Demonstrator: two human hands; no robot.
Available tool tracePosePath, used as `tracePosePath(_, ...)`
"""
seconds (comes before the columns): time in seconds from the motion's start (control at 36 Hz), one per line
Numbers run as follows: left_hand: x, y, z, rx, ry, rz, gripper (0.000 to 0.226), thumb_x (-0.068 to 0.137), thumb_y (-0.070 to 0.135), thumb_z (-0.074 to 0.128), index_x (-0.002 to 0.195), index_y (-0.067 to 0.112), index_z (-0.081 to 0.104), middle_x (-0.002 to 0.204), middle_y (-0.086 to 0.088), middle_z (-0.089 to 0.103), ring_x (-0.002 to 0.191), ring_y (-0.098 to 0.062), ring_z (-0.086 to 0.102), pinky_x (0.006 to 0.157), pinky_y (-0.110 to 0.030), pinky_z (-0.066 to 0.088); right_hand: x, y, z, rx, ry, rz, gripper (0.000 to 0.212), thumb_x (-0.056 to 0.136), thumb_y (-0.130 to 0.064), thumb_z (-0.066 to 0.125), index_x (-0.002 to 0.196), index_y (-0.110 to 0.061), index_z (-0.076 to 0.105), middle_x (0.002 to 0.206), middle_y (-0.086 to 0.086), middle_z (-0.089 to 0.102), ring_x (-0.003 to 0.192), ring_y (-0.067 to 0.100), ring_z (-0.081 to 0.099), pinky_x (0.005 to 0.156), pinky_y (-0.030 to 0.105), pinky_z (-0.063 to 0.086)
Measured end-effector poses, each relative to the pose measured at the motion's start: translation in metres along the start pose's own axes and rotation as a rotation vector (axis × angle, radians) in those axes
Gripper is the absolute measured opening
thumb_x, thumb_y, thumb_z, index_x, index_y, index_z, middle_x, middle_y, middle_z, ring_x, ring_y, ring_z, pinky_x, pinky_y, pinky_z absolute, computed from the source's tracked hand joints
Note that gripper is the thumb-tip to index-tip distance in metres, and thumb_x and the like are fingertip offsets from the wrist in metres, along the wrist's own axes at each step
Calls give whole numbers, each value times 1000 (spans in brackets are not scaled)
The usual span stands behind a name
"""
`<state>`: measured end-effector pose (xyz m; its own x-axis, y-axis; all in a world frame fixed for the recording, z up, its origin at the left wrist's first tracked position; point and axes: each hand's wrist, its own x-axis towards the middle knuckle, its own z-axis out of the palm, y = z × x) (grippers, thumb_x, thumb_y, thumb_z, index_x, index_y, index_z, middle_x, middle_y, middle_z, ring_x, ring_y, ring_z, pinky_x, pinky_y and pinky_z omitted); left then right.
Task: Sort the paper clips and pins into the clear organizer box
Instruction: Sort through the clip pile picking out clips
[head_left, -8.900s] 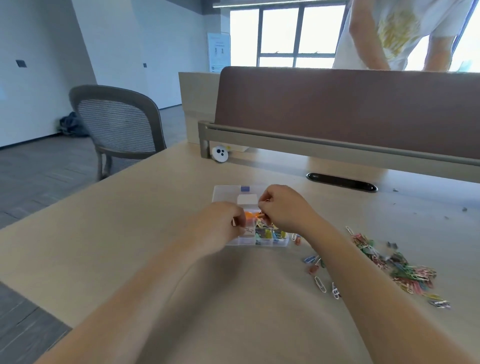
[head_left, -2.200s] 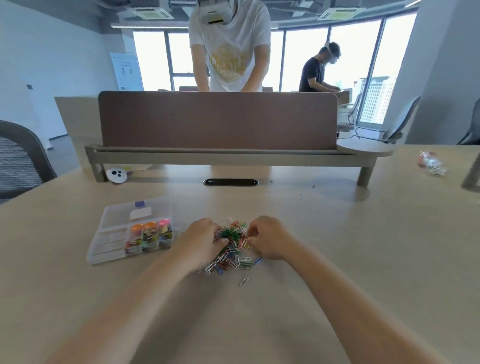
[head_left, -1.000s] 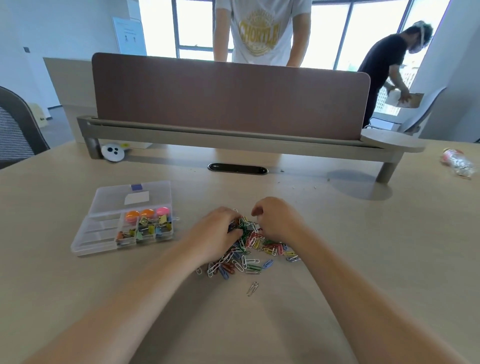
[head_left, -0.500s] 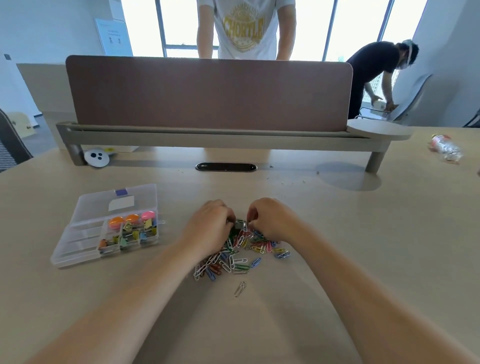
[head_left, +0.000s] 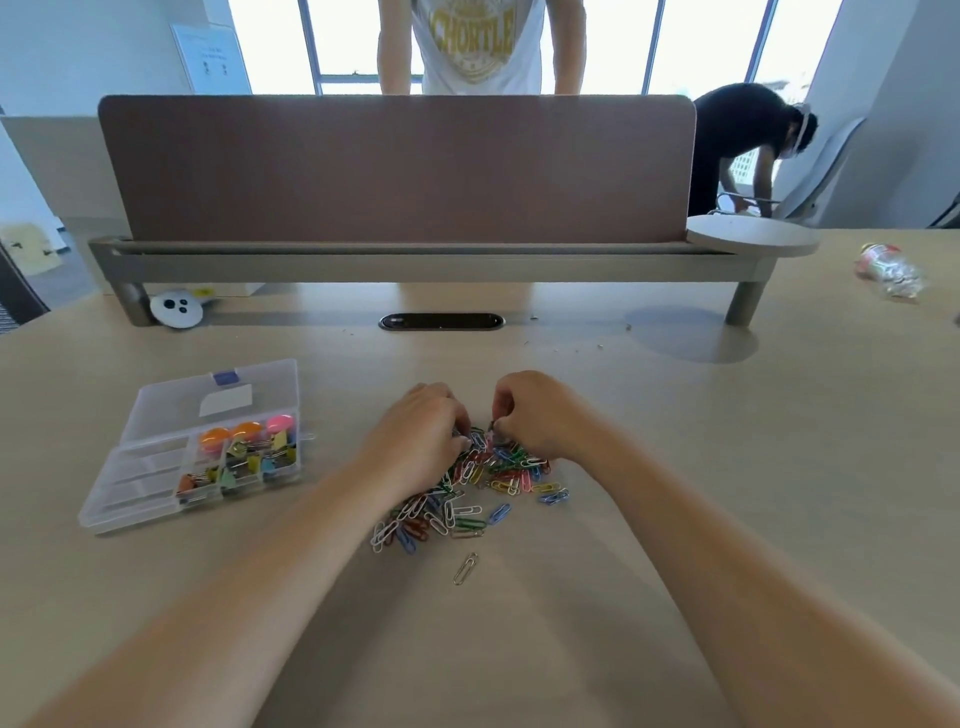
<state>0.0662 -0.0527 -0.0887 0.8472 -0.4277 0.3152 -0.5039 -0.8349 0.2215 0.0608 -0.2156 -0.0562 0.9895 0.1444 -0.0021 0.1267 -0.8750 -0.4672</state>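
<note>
Multicoloured paper clips (head_left: 470, 493), clear organizer box (head_left: 156, 499), orange and pink pins (head_left: 244, 434), brown divider (head_left: 400, 166).

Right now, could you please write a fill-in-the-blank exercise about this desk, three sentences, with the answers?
1. The left hand and right hand both reach into the pile of loose ____.
2. The organizer box lies to the ____ of that pile.
3. The box's lid is ____.
Answers: paper clips; left; open.

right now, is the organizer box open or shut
Open. The organizer box has its clear lid folded back flat behind it, and the binder clips and round pins inside sit uncovered.
</note>
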Motion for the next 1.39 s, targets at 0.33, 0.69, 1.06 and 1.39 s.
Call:
tracePosePath(0.33, 2, 4, -1, 1, -28, -12, 11, 88, 28, 65, 94, 22, 72, 103, 4, 58, 106, -16, 49, 91, -31, 43, -1, 6, -2, -69, -40, -15, 28, 92, -1, 54, 104, -19, 72, 111, 1, 65, 90, 19, 63, 70, 26, 51)
tracePosePath(0.69, -1, 14, -9, -156, 30, -124, 8, 88, 21, 64, 83, 20, 57, 83, 8, 56, 78, -13, 52, 62, -26, 36, -3, 6, 1, -130, -55, -28, 24, 94, -6, 56, 110, -13, 73, 109, 3, 71, 88, 18, 63, 70, 24, 45)
tracePosePath(1.06, 0, 14, -14, -230, 37, -127, 18, 92, 14, 56, 104, 20, 69, 99, 5, 64, 89, -10, 57, 79, -27, 47, -1, -3, 6, -235, -88, -1, 17, 91, -15, 64, 106, -15, 74, 102, 5, 71, 87, 22, 67, 81, 36, 58)
tracePosePath(1.39, 1, 17, -17, -294, 32, -149, 13, 92, 14, 55, 98, 19, 65, 96, 4, 62, 83, -11, 58, 67, -24, 43, -6, -4, 2, -251, -65, -38, 14, 91, -13, 63, 105, -12, 67, 105, 6, 67, 94, 23, 63, 77, 31, 53)
